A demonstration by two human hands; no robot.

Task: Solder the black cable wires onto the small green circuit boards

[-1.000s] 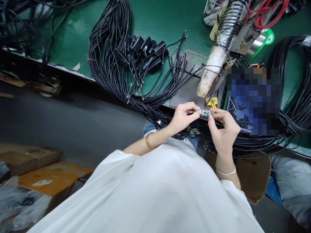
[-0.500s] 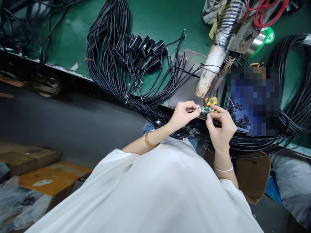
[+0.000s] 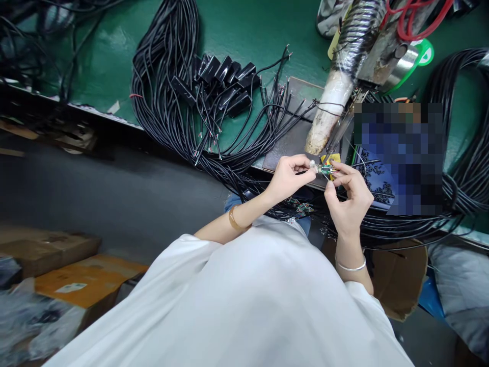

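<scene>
The small green circuit board (image 3: pixel 325 170) is held in front of the mouth of the wrapped duct (image 3: pixel 331 109), on the side nearer you. Your left hand (image 3: pixel 287 177) pinches a small white piece (image 3: pixel 313 164) at the board's left end between thumb and forefinger. Your right hand (image 3: pixel 348 193) has its thumb and forefinger close around the board's right end, a thin pale wire near the thumb tip; whether they grip it, I cannot tell.

Just in front of the duct's mouth, partly covered by the board, is a yellow piece (image 3: pixel 334 159). Beneath the duct lies a dark plate (image 3: pixel 296 145). Nearer you than the duct, more small boards (image 3: pixel 304 208) lie among cables above your lap.

Left of the duct, black housings (image 3: pixel 208 69) sit in a pile against a thick black cable bundle (image 3: pixel 162 97). Right of it you have a blue surface bearing small dark parts (image 3: pixel 378 186), partly pixelated, and a large coil of black cable (image 3: pixel 435 84). A green-rimmed spool (image 3: pixel 402 67) stands just right of the duct.
</scene>
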